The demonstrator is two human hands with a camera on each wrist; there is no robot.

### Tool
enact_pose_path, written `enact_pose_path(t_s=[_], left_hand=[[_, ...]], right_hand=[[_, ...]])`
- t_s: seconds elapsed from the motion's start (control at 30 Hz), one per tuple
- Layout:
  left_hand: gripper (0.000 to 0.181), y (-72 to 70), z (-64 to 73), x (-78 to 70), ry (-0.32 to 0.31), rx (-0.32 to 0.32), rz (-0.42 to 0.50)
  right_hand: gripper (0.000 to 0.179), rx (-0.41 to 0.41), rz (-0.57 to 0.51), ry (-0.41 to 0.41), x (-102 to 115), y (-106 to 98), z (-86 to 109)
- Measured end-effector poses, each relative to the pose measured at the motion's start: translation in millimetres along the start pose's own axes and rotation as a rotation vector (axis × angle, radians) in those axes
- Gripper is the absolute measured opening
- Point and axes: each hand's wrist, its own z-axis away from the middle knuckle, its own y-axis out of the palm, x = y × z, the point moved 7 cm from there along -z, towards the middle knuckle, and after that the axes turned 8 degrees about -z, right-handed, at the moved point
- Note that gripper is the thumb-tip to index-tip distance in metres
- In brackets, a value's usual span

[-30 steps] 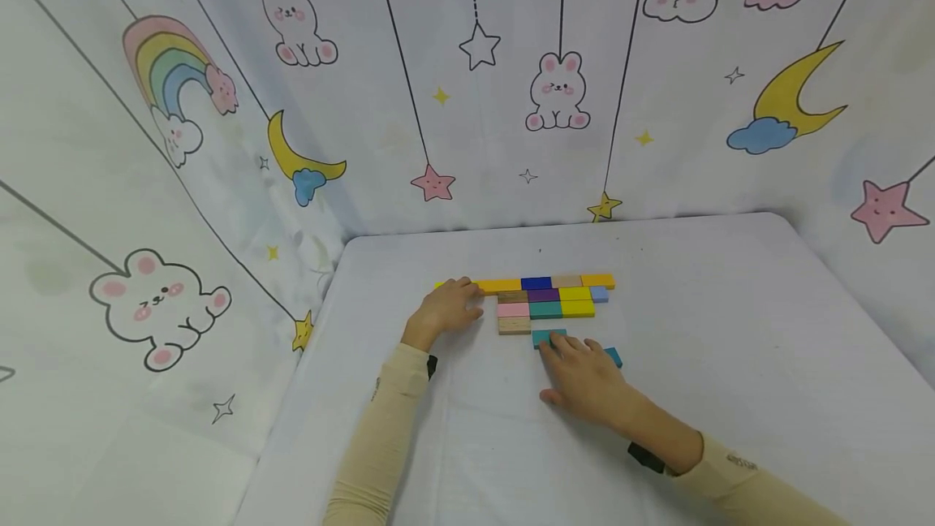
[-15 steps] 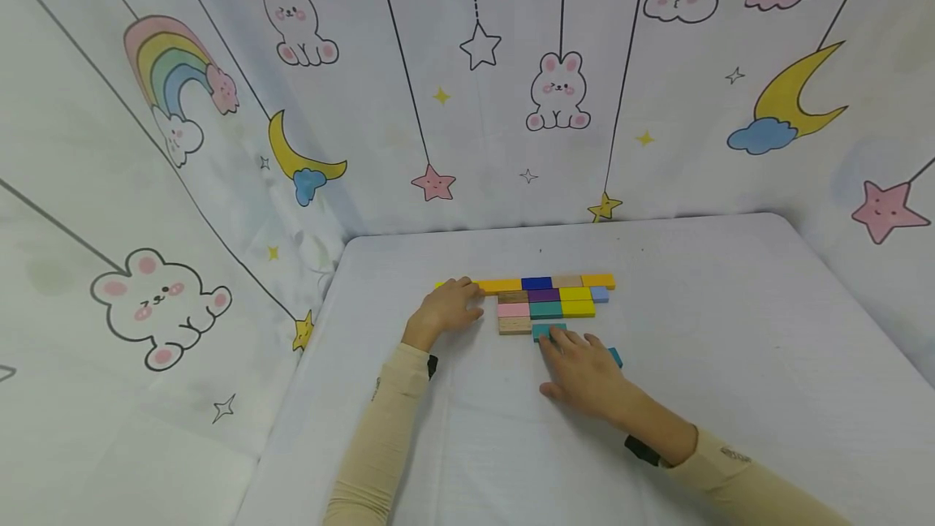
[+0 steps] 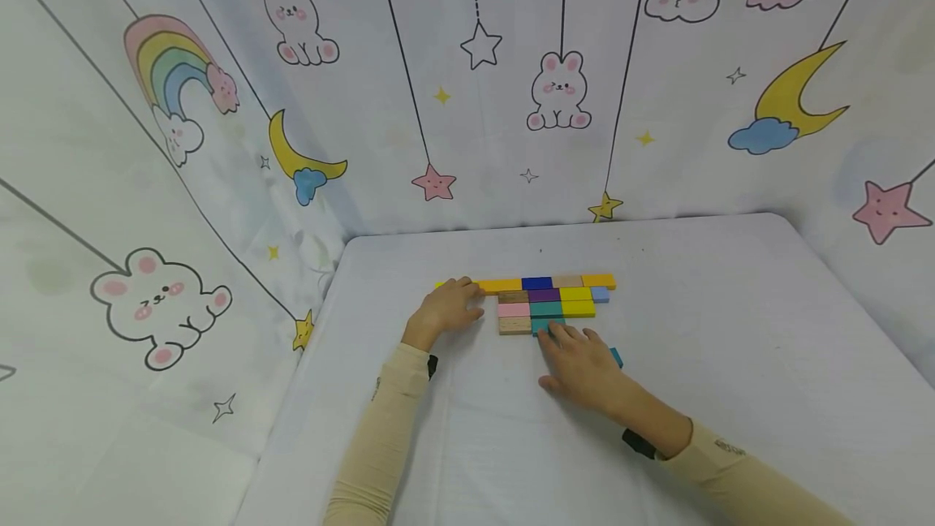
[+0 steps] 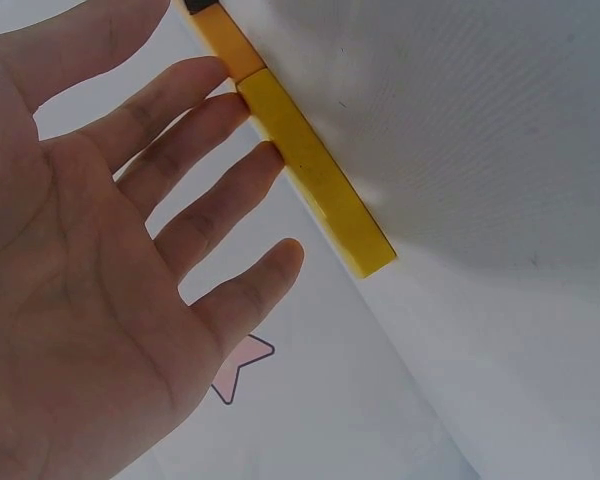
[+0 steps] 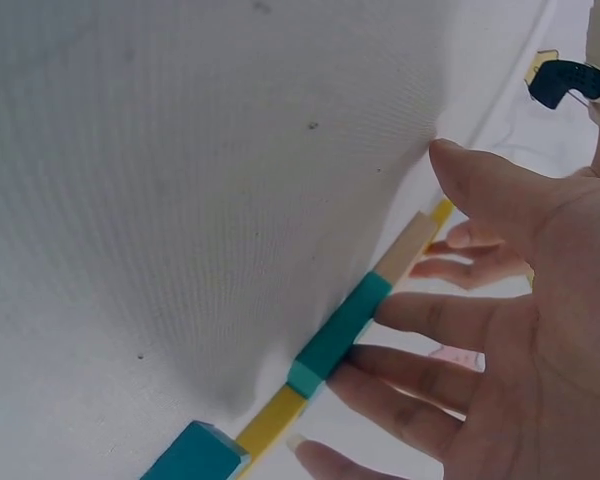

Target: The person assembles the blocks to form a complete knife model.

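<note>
In the head view my left hand [image 3: 443, 311] lies at the left end of the back row of blocks. Its slightly bent, spread fingertips touch the side of a long yellow block [image 4: 318, 175] and the orange block [image 4: 230, 45] beside it. My right hand [image 3: 584, 368] has its fingers extended, the fingertips resting on a teal block [image 5: 340, 335]. That block sits against the wooden block [image 3: 514, 326] on its left and the green block [image 3: 546, 310] behind it. Neither hand curls round anything. A loose blue-teal block [image 5: 195, 455] lies partly hidden beyond the right hand.
Behind the teal block are rows of coloured blocks: pink [image 3: 514, 310], purple [image 3: 544, 295], yellow [image 3: 577, 308], and light blue [image 3: 600, 295]. The back row includes a dark blue block [image 3: 536, 283]. A white cloth [image 3: 730, 347] covers the table; a patterned curtain [image 3: 497, 136] hangs behind.
My right hand has pushed the teal block away from me, closing the gap to the block rows until it lies flush beside the wooden block. The left hand has stayed in place.
</note>
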Motion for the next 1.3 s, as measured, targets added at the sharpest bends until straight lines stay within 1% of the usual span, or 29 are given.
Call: enact_pose_path(t_s=[0.23,0.37,0.63,1.03,1.13,1.3], left_hand=[[0.040,-0.6,0.1,-1.2,0.006,-0.008,-0.001],[0.039,-1.0,0.5,-1.6,0.008,-0.006,-0.002],[0.038,-2.6,1.6,-2.5,0.011,-0.005,0.005],[0.039,-0.3,1.0,-2.2,0.007,-0.002,0.002],[0.039,0.4,0.5,-1.9,0.006,-0.003,0.004],[0.039,1.4,-0.2,-0.6,0.001,-0.004,-0.001]], right_hand=[[0.079,-0.021,0.007,-0.012,0,-2,-0.6],[0.079,-0.020,0.010,-0.019,0,-2,-1.2],[0.079,-0.019,-0.004,-0.011,-2,-3,-3.5],[0.076,-0.005,-0.016,0.006,-5,-3,-7.0],[0.075,-0.005,-0.047,0.014,-6,-5,-9.0],[0.072,-0.040,-0.124,0.051,-11,-14,-12.3]])
